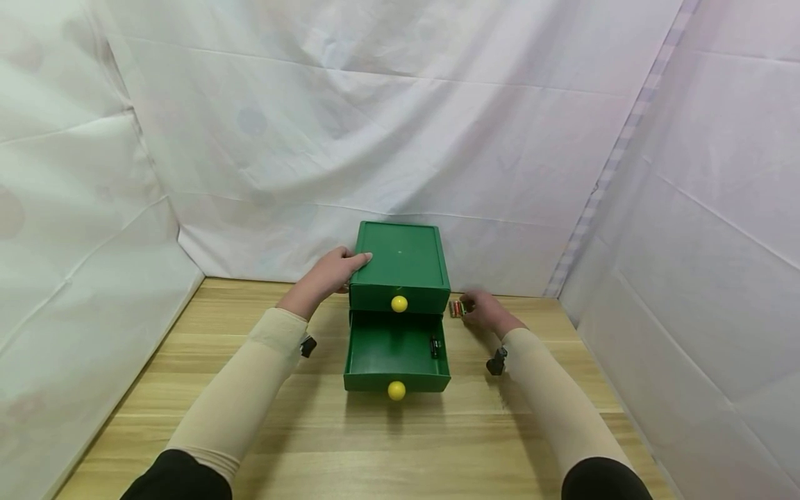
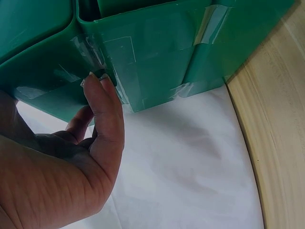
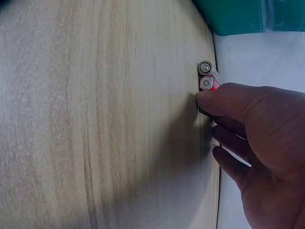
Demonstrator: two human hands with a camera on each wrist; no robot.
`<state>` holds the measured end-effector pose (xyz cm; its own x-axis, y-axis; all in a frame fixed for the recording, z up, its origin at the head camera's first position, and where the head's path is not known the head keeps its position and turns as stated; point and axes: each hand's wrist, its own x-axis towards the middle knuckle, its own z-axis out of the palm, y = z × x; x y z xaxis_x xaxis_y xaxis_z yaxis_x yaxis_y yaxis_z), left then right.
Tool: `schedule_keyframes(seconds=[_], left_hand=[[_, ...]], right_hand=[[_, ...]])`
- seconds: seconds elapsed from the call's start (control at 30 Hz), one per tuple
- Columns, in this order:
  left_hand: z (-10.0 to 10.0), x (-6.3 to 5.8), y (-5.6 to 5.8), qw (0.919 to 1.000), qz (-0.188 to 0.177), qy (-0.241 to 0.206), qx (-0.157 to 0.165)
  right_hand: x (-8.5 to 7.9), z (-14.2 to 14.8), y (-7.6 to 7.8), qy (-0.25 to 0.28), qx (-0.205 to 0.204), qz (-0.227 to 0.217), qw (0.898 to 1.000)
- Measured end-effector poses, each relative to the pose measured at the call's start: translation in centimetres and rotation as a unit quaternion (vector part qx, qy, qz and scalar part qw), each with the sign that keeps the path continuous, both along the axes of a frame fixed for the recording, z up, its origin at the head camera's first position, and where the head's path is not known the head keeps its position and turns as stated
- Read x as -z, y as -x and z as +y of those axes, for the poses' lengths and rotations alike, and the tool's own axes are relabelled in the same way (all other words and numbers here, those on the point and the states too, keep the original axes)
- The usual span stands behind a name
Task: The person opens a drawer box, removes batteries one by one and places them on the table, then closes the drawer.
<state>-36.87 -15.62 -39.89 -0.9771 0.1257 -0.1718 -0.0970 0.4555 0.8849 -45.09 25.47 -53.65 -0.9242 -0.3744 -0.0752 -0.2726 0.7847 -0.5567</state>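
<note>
A green two-drawer cabinet (image 1: 403, 253) with yellow knobs stands against the back cloth. Its lower drawer (image 1: 381, 382) is pulled out, and a small dark battery (image 1: 435, 347) lies inside at the right. My left hand (image 1: 334, 271) holds the cabinet's upper left side, thumb on top; the left wrist view shows curled fingers (image 2: 107, 109) against the side wall. To the cabinet's right, a short row of batteries (image 3: 206, 75) lies on the table. My right hand (image 1: 487, 312) pinches at the near end of that row, its thumb partly hiding a battery there.
The wooden table (image 1: 300, 444) has white cloth (image 1: 350, 139) behind it and at both sides. Clear tape (image 2: 209, 28) crosses the cabinet's side. The upper drawer (image 1: 375, 298) is closed above the pulled-out one.
</note>
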Motion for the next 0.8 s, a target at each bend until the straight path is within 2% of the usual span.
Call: schedule_keyframes(seconds=[0.63, 0.8], left_hand=[[0.07, -0.05, 0.0, 1.0, -0.003, -0.005, -0.001], [0.12, -0.28, -0.2, 1.0, -0.005, -0.007, 0.001]], right_hand=[[0.29, 0.53, -0.18, 0.005, 0.027, -0.028, 0.999], [0.09, 0.86, -0.44, 0.026, 0.032, -0.034, 0.999]])
